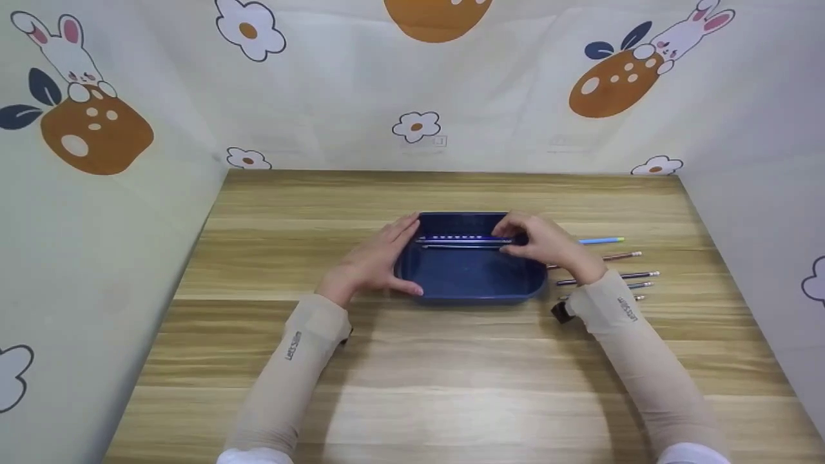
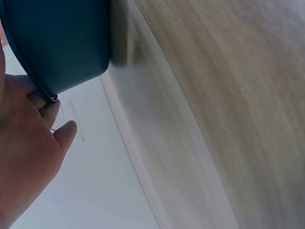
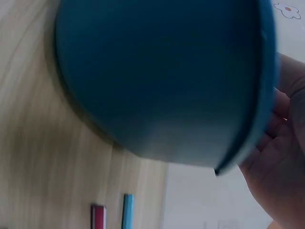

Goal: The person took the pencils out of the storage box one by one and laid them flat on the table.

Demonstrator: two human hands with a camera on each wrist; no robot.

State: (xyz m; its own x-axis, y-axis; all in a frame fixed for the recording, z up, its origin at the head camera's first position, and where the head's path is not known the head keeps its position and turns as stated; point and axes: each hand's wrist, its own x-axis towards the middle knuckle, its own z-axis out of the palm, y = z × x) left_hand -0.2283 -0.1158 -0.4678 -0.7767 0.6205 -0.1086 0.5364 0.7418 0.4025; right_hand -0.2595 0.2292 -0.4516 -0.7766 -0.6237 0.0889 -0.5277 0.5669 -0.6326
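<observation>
A dark blue rectangular box (image 1: pixel 474 274) stands on the table. Inside it, several pencils (image 1: pixel 461 242) lie side by side along the back wall; one looks blue with white marks. My left hand (image 1: pixel 380 258) rests on the box's left end, fingers straight at the back corner and thumb apart at the front. Reaching over the right end, my right hand (image 1: pixel 538 241) pinches the right tips of the pencils between thumb and fingers. In the right wrist view the box wall hides those fingertips. The left wrist view shows fingers (image 2: pixel 50 109) touching the rim.
To the right of the box, several more pencils lie roughly parallel on the wood-grain table (image 1: pixel 451 361), including a light blue one (image 1: pixel 602 240) and a dark one (image 1: pixel 628 277). My right forearm passes over their front side. A printed curtain (image 1: pixel 335 84) encloses the back and sides.
</observation>
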